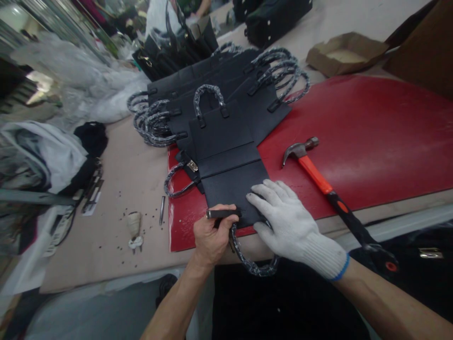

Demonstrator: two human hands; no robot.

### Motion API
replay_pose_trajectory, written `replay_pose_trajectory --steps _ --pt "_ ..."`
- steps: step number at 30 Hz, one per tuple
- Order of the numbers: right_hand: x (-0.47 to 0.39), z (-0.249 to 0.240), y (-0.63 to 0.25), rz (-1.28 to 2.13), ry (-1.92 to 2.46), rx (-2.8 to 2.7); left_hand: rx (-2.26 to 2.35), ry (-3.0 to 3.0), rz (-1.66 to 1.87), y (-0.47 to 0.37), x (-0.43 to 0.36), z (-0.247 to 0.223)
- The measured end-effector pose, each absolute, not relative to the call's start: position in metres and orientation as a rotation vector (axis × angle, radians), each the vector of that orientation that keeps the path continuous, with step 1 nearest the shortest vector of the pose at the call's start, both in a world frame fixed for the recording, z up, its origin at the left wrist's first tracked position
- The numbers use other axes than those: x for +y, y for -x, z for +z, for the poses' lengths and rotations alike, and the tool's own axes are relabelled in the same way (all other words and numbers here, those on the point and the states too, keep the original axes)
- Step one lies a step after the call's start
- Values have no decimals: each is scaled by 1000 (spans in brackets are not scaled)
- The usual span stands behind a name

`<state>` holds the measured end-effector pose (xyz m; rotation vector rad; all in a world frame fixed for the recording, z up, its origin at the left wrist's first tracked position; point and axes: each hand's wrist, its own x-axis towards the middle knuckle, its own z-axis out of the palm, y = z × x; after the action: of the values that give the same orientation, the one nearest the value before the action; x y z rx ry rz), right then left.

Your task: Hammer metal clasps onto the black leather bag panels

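My bare left hand [214,236] is closed around a short dark rod-shaped tool [221,214] with a shiny left end; its exact kind is unclear. It lies over the near edge of a black bag panel [230,184]. My right hand [288,226], in a white knit glove with a blue cuff, rests flat on that panel's right side, fingers spread. Between the hands, a plastic-wrapped handle [258,269] hangs over the table edge. The panel's far end has another wrapped handle [208,89]. To the right lies a claw hammer [318,179] with an orange and black grip.
The red mat [371,141] lies under the work. Behind are stacked black panels [233,71] with wrapped handles. On the left lie a metal punch [162,210] and a whitish plug-like object [134,231]. An open cardboard box [343,54] stands at the back right.
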<state>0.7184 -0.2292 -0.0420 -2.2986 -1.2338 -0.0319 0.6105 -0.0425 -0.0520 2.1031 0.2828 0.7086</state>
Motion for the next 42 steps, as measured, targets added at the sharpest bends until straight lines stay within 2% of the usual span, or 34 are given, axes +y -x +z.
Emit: replay_pose_trajectory --steps 18,42 --pt "-231 -45 -719 -74 2281 -1245 171 -2143 828 -612 -46 -53" --pt "-231 -43 -718 -94 2277 -1237 237 -2151 622 -622 -43 -40"
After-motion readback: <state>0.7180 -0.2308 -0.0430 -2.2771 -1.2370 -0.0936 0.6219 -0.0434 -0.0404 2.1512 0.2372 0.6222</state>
